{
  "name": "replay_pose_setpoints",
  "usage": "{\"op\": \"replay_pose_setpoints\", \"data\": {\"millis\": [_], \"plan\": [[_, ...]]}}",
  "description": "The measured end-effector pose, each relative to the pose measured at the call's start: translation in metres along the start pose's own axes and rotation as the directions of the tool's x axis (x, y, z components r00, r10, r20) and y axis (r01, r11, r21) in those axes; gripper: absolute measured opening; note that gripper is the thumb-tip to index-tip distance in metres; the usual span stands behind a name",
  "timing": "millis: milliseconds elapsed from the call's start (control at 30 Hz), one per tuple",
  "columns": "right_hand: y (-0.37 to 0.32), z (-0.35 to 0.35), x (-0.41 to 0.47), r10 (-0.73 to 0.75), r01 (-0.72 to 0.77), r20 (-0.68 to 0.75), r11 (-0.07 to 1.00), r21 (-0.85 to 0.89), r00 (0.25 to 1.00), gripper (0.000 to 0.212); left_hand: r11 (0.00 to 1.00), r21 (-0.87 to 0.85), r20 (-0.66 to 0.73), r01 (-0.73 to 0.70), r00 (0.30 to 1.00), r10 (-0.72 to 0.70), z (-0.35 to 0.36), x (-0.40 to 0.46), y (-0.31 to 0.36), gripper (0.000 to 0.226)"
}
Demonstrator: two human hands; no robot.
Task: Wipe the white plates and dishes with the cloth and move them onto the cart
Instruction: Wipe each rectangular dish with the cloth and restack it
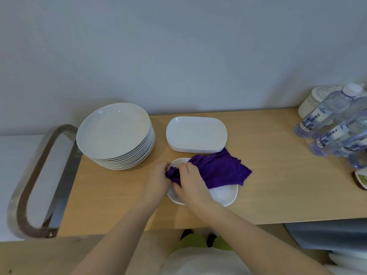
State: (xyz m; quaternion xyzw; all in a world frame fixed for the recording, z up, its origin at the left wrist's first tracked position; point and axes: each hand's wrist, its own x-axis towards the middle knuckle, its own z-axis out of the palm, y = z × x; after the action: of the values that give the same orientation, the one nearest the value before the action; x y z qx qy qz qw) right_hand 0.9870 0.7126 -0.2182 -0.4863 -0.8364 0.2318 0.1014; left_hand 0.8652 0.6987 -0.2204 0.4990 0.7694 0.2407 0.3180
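Both bare forearms reach up from the bottom of the view to a white rounded-rectangular dish (222, 195) lying flat near the front edge of the light wooden table (278, 185). Its long axis runs from upper left to lower right. Draped across its far half is a purple cloth (220, 169), bunched at its left end and spreading loose to the right, past the dish's rim onto the table.

On the dish's left end, the left hand (156, 180) and right hand (190, 183) meet over the bunched cloth, the fingers of both curled and pinching the fabric between them. Whether either hand touches the dish itself cannot be told.

Behind the dish sits a low stack of white oblong platters (196, 133), long axis left to right, nothing on top. To its left, near the table's left end, stands a taller stack of round white plates (113, 130), the top one bare. Beside that end is a brushed-metal loop handle (39, 175). Clear plastic water bottles (333, 124) cluster at the far right.
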Motion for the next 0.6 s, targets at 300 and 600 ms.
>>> {"op": "replay_pose_setpoints", "data": {"millis": [300, 600], "plan": [[0.019, 0.009, -0.024, -0.041, 0.044, 0.023, 0.990, -0.134, 0.999, 0.051, 1.000, -0.022, -0.020, 0.003, 1.000, -0.003, 0.001, -0.003, -0.004, 0.045], [0.060, -0.027, -0.057, 0.105, -0.123, -0.110, 0.978, -0.171, 0.988, 0.049, 1.000, 0.011, -0.025, -0.007, 1.000, 0.007, 0.003, -0.005, -0.005, 0.037]]}}
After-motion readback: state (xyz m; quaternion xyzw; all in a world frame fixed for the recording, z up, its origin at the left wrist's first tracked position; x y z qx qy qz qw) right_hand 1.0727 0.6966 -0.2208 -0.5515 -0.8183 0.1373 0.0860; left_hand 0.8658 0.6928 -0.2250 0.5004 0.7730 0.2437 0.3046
